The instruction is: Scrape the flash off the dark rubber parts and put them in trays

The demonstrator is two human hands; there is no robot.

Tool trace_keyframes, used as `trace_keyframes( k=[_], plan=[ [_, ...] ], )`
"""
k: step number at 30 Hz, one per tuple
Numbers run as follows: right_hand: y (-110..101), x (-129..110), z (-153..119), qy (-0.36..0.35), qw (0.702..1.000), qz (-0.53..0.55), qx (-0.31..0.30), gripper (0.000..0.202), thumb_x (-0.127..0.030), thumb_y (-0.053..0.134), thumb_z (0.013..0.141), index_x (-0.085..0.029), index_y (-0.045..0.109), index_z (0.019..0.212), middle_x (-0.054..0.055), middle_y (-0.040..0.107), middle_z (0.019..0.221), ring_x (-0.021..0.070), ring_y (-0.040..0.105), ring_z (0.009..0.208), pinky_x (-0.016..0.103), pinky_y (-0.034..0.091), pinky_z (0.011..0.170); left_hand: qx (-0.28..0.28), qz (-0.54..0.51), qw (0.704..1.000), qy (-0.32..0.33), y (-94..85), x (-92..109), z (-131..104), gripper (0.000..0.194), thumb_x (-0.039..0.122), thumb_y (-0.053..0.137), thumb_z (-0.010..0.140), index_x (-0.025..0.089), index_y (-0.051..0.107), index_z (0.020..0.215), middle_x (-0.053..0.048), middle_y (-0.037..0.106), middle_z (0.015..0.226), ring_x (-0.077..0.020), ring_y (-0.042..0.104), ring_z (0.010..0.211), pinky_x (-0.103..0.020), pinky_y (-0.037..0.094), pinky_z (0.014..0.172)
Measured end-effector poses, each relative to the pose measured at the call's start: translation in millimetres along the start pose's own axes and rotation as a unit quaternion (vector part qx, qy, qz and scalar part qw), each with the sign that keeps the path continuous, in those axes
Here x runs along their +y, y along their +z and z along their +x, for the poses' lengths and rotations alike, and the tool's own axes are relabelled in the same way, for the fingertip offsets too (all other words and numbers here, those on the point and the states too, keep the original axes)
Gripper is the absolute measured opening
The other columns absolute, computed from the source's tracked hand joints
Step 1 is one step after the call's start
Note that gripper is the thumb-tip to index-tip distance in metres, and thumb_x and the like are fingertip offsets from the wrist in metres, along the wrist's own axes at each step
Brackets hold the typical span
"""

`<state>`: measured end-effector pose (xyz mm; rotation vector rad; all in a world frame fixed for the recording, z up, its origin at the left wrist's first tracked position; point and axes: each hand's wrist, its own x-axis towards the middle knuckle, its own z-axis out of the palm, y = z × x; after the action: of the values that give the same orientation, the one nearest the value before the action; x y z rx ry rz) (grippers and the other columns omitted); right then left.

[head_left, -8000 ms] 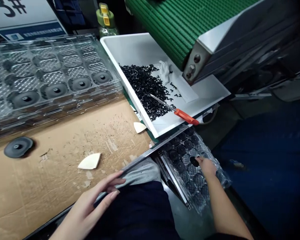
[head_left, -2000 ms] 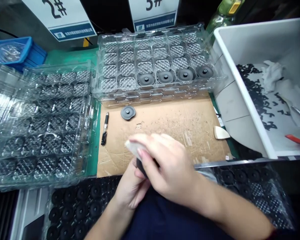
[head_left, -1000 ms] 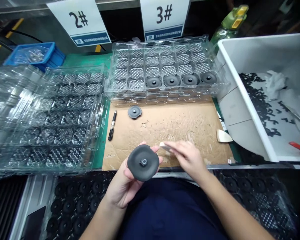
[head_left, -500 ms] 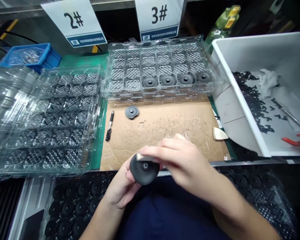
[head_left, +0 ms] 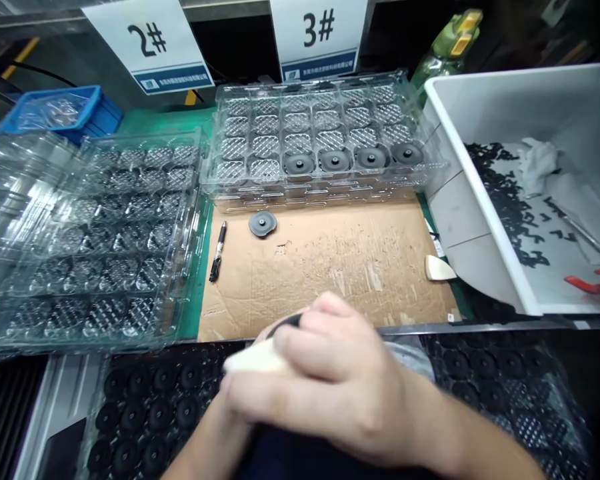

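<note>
My right hand (head_left: 340,380) is closed on a cream-coloured wedge-shaped pad (head_left: 255,359), its tip pointing left. Behind it, the edge of a black round disc (head_left: 286,323) shows; the rest of the disc is hidden. My left hand (head_left: 235,407) grips that disc from below and is mostly covered by the right hand. Whether the pad touches the disc cannot be made out. A similar dark disc (head_left: 263,225) with a small centre hub lies on the cardboard sheet (head_left: 320,260). Several more sit in the front row of the clear tray (head_left: 210,177).
Left stands a stack of clear trays (head_left: 193,200), with a pen (head_left: 219,252) beside it. Another cream wedge (head_left: 439,268) lies at the right edge. A white bin (head_left: 485,207) holds small black pieces and a red-handled tool (head_left: 595,285). Disc-filled trays (head_left: 145,417) sit below the bench edge.
My right hand has swung over and in front of the disc, now hiding most of it and my left hand. The pad has moved down and left with it.
</note>
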<state>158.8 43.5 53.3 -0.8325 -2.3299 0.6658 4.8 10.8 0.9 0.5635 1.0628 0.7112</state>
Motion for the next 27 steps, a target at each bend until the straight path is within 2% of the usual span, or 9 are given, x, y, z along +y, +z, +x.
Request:
trace_keyframes(
  k=[2, 6, 8, 12, 15, 18, 20, 23, 27],
  plan=[
    [3, 8, -2, -0.017, 0.997, 0.073, 0.01, 0.028, -0.024, 0.038, 0.094, -0.028, 0.061, 0.109, -0.002, 0.061, 0.074, 0.0104, 0.051, 0.067, 0.029, 0.033, 0.066, -0.019, -0.031, 0.999, 0.028, -0.5, -3, 0, 0.036, 0.045, 0.054, 0.078, 0.016, 0.067, 0.094, -0.001, 0.068, 0.08, -0.0187, 0.065, 0.083, -0.027, 0.054, 0.075],
    [21, 47, -31, 0.176, 0.976, 0.099, 0.079, 0.028, -0.016, 0.043, 0.091, -0.028, 0.059, 0.112, 0.0, 0.064, 0.102, 0.0124, 0.056, 0.09, 0.029, 0.039, 0.078, -0.093, -0.213, 0.97, 0.075, -9.4, -11, -1, 0.056, 0.043, 0.076, 0.058, 0.025, 0.062, 0.108, -0.003, 0.066, 0.109, -0.0227, 0.063, 0.097, -0.03, 0.047, 0.088],
    [40, 65, -54, 0.234, 0.967, 0.078, 0.067, 0.027, -0.017, 0.047, 0.089, -0.027, 0.06, 0.11, 0.001, 0.065, 0.099, 0.0133, 0.058, 0.087, 0.029, 0.042, 0.076, -0.104, -0.242, 0.962, 0.073, -14.1, -13, -1, 0.06, 0.043, 0.075, 0.058, 0.028, 0.058, 0.113, -0.004, 0.064, 0.115, -0.0232, 0.062, 0.098, -0.032, 0.045, 0.091],
    [69, 78, -84, 0.254, 0.965, 0.063, 0.015, 0.027, -0.014, 0.048, 0.086, -0.025, 0.064, 0.104, 0.001, 0.067, 0.081, 0.0135, 0.059, 0.074, 0.029, 0.044, 0.067, -0.111, -0.25, 0.96, 0.058, -14.5, -11, 1, 0.059, 0.037, 0.076, 0.058, 0.027, 0.057, 0.113, -0.004, 0.062, 0.117, -0.0227, 0.062, 0.098, -0.031, 0.045, 0.09],
    [56, 66, -74, 0.273, 0.959, 0.063, 0.041, 0.027, -0.017, 0.049, 0.086, -0.026, 0.062, 0.108, 0.001, 0.067, 0.087, 0.0139, 0.059, 0.076, 0.029, 0.045, 0.068, -0.104, -0.241, 0.963, 0.053, -8.8, -7, 3, 0.058, 0.036, 0.077, 0.058, 0.029, 0.058, 0.112, -0.003, 0.062, 0.117, -0.0231, 0.062, 0.099, -0.031, 0.046, 0.09],
    [27, 34, -45, 0.274, 0.949, 0.06, 0.146, 0.031, -0.02, 0.049, 0.088, -0.025, 0.055, 0.117, 0.003, 0.062, 0.108, 0.0151, 0.058, 0.089, 0.029, 0.045, 0.073, -0.088, -0.235, 0.966, 0.063, -2.9, -6, 3, 0.054, 0.032, 0.077, 0.06, 0.028, 0.059, 0.11, -0.001, 0.064, 0.113, -0.0213, 0.061, 0.1, -0.029, 0.046, 0.09],
    [17, 10, -28, 0.191, 0.962, 0.06, 0.185, 0.035, -0.017, 0.05, 0.086, -0.022, 0.052, 0.121, 0.003, 0.062, 0.11, 0.0148, 0.058, 0.089, 0.029, 0.044, 0.077, -0.08, -0.231, 0.968, 0.064, -1.5, -6, 3, 0.048, 0.028, 0.076, 0.063, 0.026, 0.059, 0.109, 0.0, 0.065, 0.109, -0.0175, 0.062, 0.097, -0.024, 0.046, 0.088],
    [18, -13, -18, 0.094, 0.986, 0.079, 0.114, 0.033, -0.013, 0.047, 0.086, -0.015, 0.053, 0.117, 0.004, 0.066, 0.097, 0.0149, 0.058, 0.08, 0.03, 0.043, 0.072, -0.061, -0.226, 0.97, 0.06, -3.6, -8, 3, 0.048, 0.024, 0.075, 0.064, 0.027, 0.058, 0.109, 0.0, 0.064, 0.11, -0.0159, 0.062, 0.097, -0.025, 0.046, 0.089],
    [21, -11, -14, 0.118, 0.987, 0.103, 0.039, 0.025, -0.012, 0.045, 0.086, -0.018, 0.058, 0.107, 0.001, 0.067, 0.087, 0.0127, 0.056, 0.07, 0.027, 0.04, 0.065, -0.022, -0.24, 0.969, 0.061, -0.2, -13, 3, 0.051, 0.03, 0.077, 0.061, 0.03, 0.059, 0.109, 0.001, 0.064, 0.109, -0.0198, 0.061, 0.099, -0.029, 0.049, 0.088]
  ],
)
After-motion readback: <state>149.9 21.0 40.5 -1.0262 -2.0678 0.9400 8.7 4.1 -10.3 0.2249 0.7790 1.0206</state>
